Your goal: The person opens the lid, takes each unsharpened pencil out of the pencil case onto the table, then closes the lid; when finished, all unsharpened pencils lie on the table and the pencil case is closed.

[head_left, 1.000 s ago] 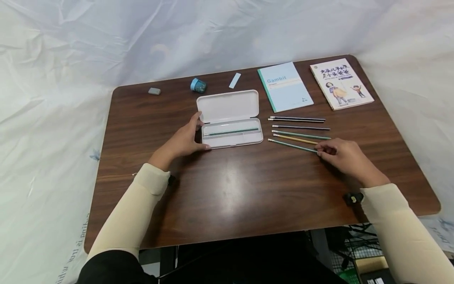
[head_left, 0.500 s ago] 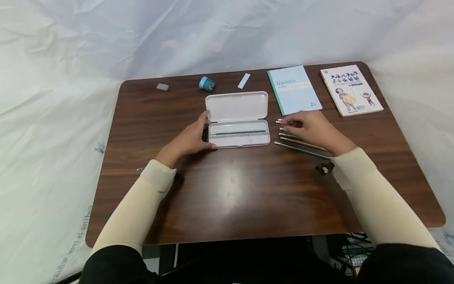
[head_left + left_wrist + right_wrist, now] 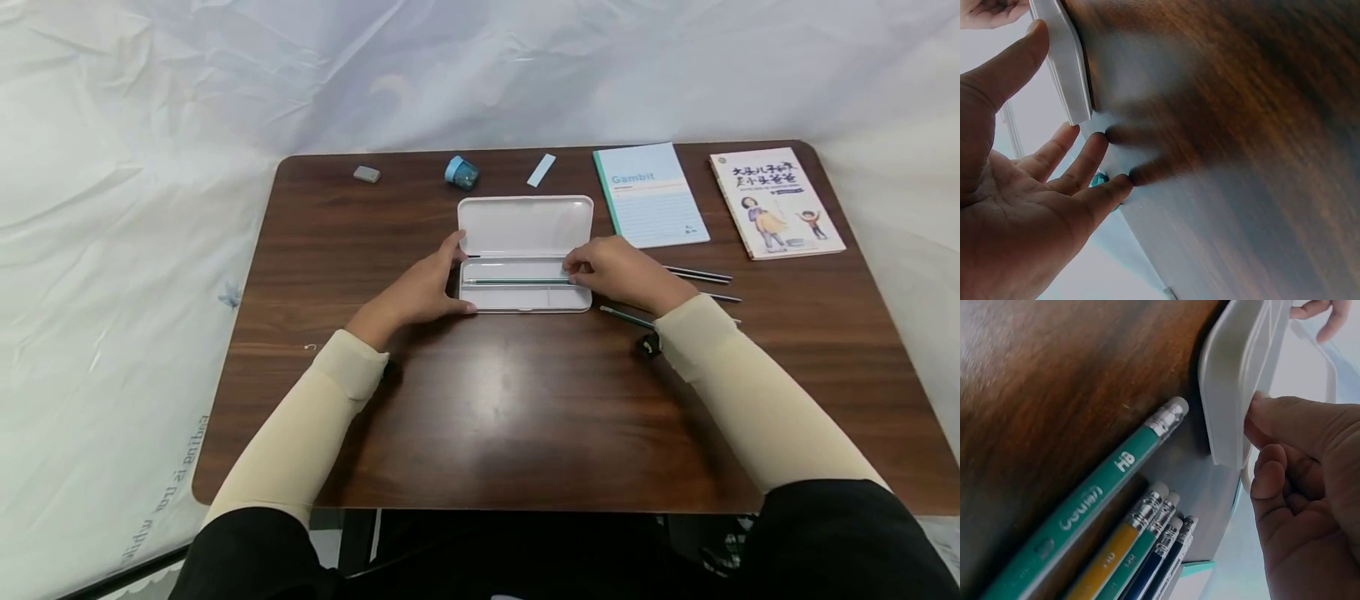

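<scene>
A white pencil case [image 3: 525, 298] lies with its lid raised, and a green pencil [image 3: 510, 282] runs along inside it. My left hand [image 3: 423, 292] holds the case's left end, thumb at the front edge and index finger at the back. The thumb tip and index fingertip meet its wall in the left wrist view, the other fingers reaching onto the table. My right hand [image 3: 618, 271] has its curled fingertips inside the case's right end, at the pencil's end; I cannot tell whether they pinch it. The right wrist view shows the thumb [image 3: 1297, 419] dipping behind the wall.
Right of the case lie a green HB pencil [image 3: 1097, 494], a yellow pencil [image 3: 1104, 559] and several others, partly under the right forearm. Behind are a grey eraser [image 3: 367, 174], a blue sharpener [image 3: 461, 172], a pale strip [image 3: 541, 170], a notebook [image 3: 652, 200] and a picture book [image 3: 778, 204].
My right hand has left the far end of the pencils on the table, crossed left over them and come into the case. The left hand stays on the case. The whole view has shifted slightly.
</scene>
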The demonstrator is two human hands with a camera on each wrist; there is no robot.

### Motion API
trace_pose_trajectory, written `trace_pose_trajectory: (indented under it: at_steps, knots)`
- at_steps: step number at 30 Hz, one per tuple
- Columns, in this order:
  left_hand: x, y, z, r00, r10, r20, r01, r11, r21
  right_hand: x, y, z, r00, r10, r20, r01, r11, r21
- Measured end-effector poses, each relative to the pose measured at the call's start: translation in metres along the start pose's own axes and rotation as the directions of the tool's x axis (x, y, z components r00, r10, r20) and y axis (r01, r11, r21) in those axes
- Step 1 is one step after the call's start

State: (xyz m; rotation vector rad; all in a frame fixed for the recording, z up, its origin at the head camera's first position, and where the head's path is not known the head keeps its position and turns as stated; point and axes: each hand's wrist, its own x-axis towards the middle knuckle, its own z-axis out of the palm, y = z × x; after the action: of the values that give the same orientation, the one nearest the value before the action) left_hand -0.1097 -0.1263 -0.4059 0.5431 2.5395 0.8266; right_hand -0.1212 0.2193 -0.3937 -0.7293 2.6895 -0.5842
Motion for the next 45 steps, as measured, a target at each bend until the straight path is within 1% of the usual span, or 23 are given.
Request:
trace_pose_trajectory:
  at_steps: [6,18,22,25,28,31,33,35,38,39,40,43,45]
  knots:
    - [0.001,0.005,0.002,1.000,0.001,0.012,-0.001,1.000,0.004,-0.002,0.000,0.002,0.999,-0.001,0.033,0.002,1.000,-0.028]
    - [0.005,0.010,0.007,1.000,0.024,0.012,-0.024,1.000,0.005,-0.006,0.002,0.005,1.000,-0.007,0.003,0.008,0.999,-0.051]
    - [0.006,0.011,0.008,0.999,0.031,0.015,-0.031,1.000,0.000,-0.012,0.004,-0.004,1.000,-0.002,-0.017,0.001,0.999,-0.047]
    - [0.006,0.010,0.008,0.999,0.032,0.014,-0.032,0.999,-0.004,-0.020,0.003,-0.017,0.998,0.000,-0.062,-0.002,0.999,-0.042]
    - [0.005,0.008,0.007,1.000,0.027,0.009,-0.027,1.000,-0.007,-0.036,0.005,-0.032,0.993,0.006,-0.121,-0.011,0.999,-0.049]
    - [0.003,0.006,0.006,1.000,0.023,0.002,-0.023,1.000,-0.004,-0.062,0.012,-0.044,0.984,0.044,-0.172,-0.055,0.997,-0.056]
    - [0.003,0.005,0.005,1.000,0.023,-0.003,-0.023,1.000,0.000,-0.081,0.020,-0.047,0.978,0.083,-0.192,-0.099,0.992,-0.075]
    - [0.002,0.003,0.004,1.000,0.025,-0.008,-0.025,1.000,0.002,-0.102,0.030,-0.045,0.972,0.131,-0.195,-0.147,0.986,-0.073]
    - [0.002,0.001,0.003,1.000,0.029,-0.006,-0.029,1.000,0.007,-0.132,0.048,-0.035,0.963,0.188,-0.191,-0.205,0.976,-0.074]
    - [0.007,-0.007,0.004,0.999,0.037,-0.002,-0.037,0.999,0.003,-0.141,0.053,-0.031,0.960,0.207,-0.187,-0.223,0.973,-0.066]
    - [0.007,-0.008,0.004,0.999,0.037,-0.001,-0.037,0.999,0.001,-0.150,0.059,-0.026,0.957,0.221,-0.190,-0.236,0.970,-0.061]
    - [0.008,-0.009,0.004,0.999,0.035,0.007,-0.035,0.999,0.001,-0.171,0.072,-0.015,0.944,0.264,-0.196,-0.277,0.960,-0.041]
    - [0.008,-0.008,0.004,1.000,0.030,0.004,-0.030,0.999,0.010,-0.183,0.078,-0.008,0.938,0.277,-0.209,-0.290,0.956,-0.034]
